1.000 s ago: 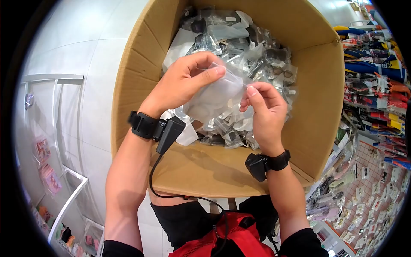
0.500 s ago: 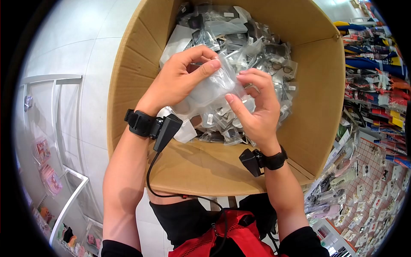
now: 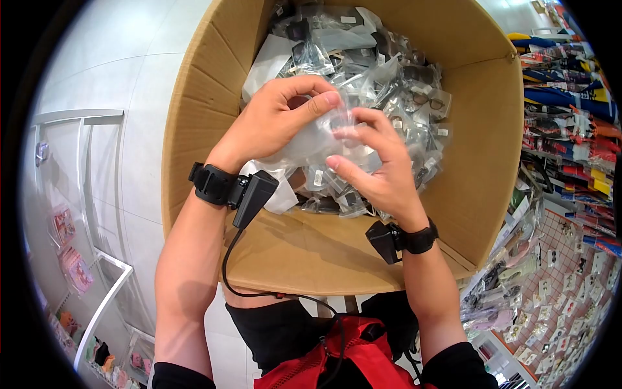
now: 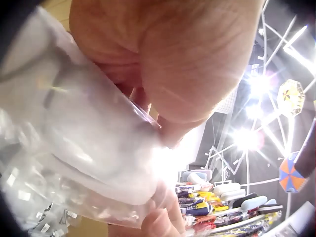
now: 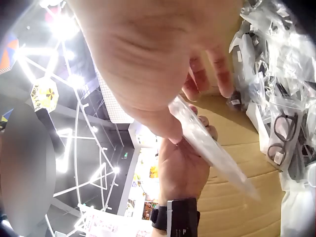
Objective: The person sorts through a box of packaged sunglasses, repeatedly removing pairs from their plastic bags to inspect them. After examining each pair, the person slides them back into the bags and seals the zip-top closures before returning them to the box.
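A translucent plastic bag (image 3: 303, 146) hangs from my left hand (image 3: 269, 123), its top edge pinched between thumb and fingers. My right hand (image 3: 389, 172) is at the bag's right side, fingers spread, fingertips at its edge; whether they touch it is hard to tell. A blurred, faint dark outline shows through the bag (image 4: 94, 113) in the left wrist view. Seen edge-on in the right wrist view, the bag (image 5: 215, 153) looks flat and thin. Below both hands lies a heap of clear-bagged eyewear (image 3: 414, 97), many with white labels.
A large cardboard box (image 3: 483, 155) surrounds the heap. White metal racks (image 3: 100, 311) with small packaged goods stand at the left. Colourful packaged items (image 3: 570, 97) and a grid panel with small carded goods (image 3: 564, 285) are at the right.
My right hand has moved left and its thumb has parted from the fingers, after gripping the bag's corner. My left hand has kept its pinch on the bag, shifting slightly left.
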A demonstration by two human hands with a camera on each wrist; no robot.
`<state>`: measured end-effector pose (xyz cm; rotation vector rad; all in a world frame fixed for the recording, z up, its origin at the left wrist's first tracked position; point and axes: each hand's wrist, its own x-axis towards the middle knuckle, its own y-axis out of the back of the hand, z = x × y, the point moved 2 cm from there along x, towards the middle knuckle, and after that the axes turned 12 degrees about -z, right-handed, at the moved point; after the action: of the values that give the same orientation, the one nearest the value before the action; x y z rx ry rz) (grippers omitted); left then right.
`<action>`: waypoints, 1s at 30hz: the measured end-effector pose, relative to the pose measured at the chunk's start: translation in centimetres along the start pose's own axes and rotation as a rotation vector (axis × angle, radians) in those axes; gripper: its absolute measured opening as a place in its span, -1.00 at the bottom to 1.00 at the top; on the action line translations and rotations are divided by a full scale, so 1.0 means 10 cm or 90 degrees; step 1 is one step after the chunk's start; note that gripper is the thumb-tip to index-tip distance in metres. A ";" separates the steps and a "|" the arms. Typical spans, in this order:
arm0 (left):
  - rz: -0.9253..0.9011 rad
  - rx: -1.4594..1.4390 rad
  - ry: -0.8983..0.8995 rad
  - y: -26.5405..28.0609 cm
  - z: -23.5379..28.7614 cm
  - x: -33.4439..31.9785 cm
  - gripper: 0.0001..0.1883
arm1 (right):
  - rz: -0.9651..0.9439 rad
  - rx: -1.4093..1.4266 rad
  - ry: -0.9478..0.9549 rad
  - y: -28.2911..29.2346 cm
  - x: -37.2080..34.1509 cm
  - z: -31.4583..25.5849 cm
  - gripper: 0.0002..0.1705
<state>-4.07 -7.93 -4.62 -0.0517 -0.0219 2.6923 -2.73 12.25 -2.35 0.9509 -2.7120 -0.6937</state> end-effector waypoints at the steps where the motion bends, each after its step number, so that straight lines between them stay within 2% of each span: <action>1: 0.000 -0.001 0.000 0.00 -0.01 0.00 -0.70 | -0.050 -0.010 -0.001 -0.02 -0.01 0.03 -0.65; 3: -0.058 0.019 0.034 -0.01 -0.04 0.00 -0.72 | -0.106 -0.017 -0.008 -0.08 -0.02 0.07 -0.67; 6: -0.059 0.047 0.078 -0.04 -0.07 -0.01 -0.73 | -0.125 -0.001 -0.007 -0.10 -0.02 0.07 -0.67; 7: -0.060 0.047 0.078 -0.05 -0.08 -0.01 -0.73 | -0.124 -0.001 -0.007 -0.09 -0.03 0.05 -0.67; 9: -0.033 0.082 0.064 -0.06 -0.08 -0.01 -0.74 | -0.198 0.057 -0.084 -0.08 -0.02 0.01 -0.67; 13: -0.022 0.095 0.064 -0.05 -0.07 0.00 -0.73 | -0.208 0.037 -0.092 -0.08 -0.05 0.02 -0.69; 15: 0.000 0.007 0.035 -0.08 -0.11 0.01 -0.71 | -0.165 0.021 -0.047 -0.08 -0.06 0.09 -0.73; 19: 0.016 -0.017 0.011 -0.05 -0.08 0.03 -0.69 | -0.089 0.045 -0.054 -0.03 -0.07 0.10 -0.73; 21: 0.067 -0.083 0.037 -0.03 -0.04 0.03 -0.74 | 0.103 0.229 -0.085 -0.04 -0.06 0.09 -0.68; 22: 0.066 -0.083 0.036 -0.05 -0.04 0.03 -0.74 | 0.105 0.229 -0.085 -0.02 -0.06 0.08 -0.68; 24: 0.085 -0.072 -0.022 -0.08 -0.03 0.04 -0.77 | 0.151 0.406 -0.155 0.03 -0.05 0.05 -0.68; 25: 0.085 -0.071 -0.024 -0.07 -0.02 0.03 -0.77 | 0.163 0.427 -0.176 0.05 -0.04 0.02 -0.68; 27: -0.027 -0.069 0.076 -0.07 -0.04 0.01 -0.77 | 0.164 0.443 -0.169 0.04 -0.05 0.09 -0.71; 30: -0.014 -0.019 0.053 -0.06 -0.09 0.01 -0.75 | 0.163 0.442 -0.174 0.04 -0.04 0.13 -0.80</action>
<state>-3.84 -7.31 -5.54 -0.1715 -0.0370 2.6656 -3.05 13.30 -3.30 0.6182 -3.3087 0.2103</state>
